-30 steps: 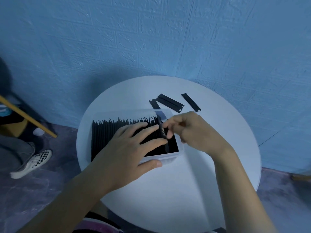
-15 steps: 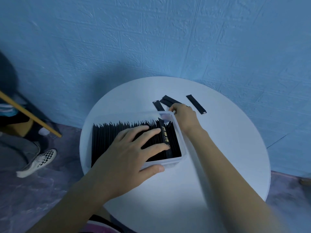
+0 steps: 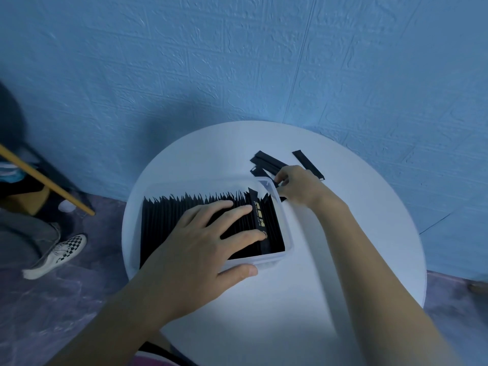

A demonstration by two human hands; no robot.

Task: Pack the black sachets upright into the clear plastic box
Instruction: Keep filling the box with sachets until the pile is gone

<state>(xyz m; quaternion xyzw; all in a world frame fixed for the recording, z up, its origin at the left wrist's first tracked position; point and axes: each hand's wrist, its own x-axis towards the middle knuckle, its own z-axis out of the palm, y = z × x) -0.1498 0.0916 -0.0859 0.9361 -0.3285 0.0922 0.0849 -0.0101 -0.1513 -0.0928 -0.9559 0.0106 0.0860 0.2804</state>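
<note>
Lying spread over packed sachets is left hand; right hand pinches loose sachet.

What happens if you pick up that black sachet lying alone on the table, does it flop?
Probably stays fairly straight: the packed sachets stand upright in the clear box without sagging. The lone sachet looks light, being a thin, narrow strip. Pushed, it would likely slide on the smooth table, not roll.

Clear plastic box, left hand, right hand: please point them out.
clear plastic box [image 3: 269, 261]: head view, near wall.
left hand [image 3: 195, 249]: head view, back of hand.
right hand [image 3: 298, 186]: head view, back of hand.
</note>
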